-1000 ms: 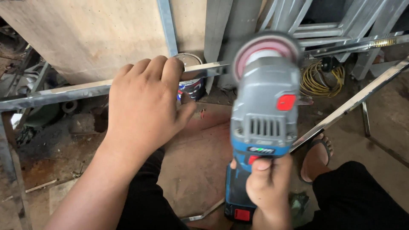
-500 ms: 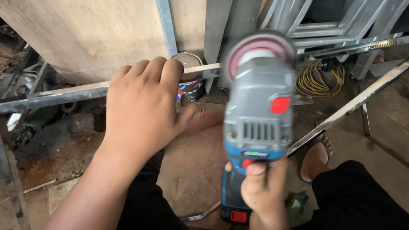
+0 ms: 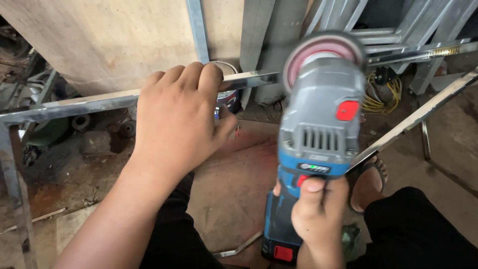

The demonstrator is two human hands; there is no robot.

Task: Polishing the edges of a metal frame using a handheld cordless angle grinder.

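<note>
My left hand (image 3: 177,122) lies over a long shiny metal bar (image 3: 74,104) that runs across the view, fingers curled on its top edge. My right hand (image 3: 316,214) grips the blue and grey handle of a cordless angle grinder (image 3: 316,134), thumb on its red switch. The grinder's round reddish disc (image 3: 323,55) sits at the bar, just right of my left hand. A red battery base shows at the grinder's lower end.
A plywood board (image 3: 104,40) leans behind the bar. Grey metal frames (image 3: 368,30) stand at the back right, with a yellow coiled cable (image 3: 381,94) below. A second metal bar (image 3: 413,119) slants on the right. A small tin (image 3: 226,94) sits under the bar. My sandalled foot (image 3: 368,182) rests on the dirt floor.
The grinder has shifted slightly left along the bar, closer to my left hand. My left hand has stayed on the bar.
</note>
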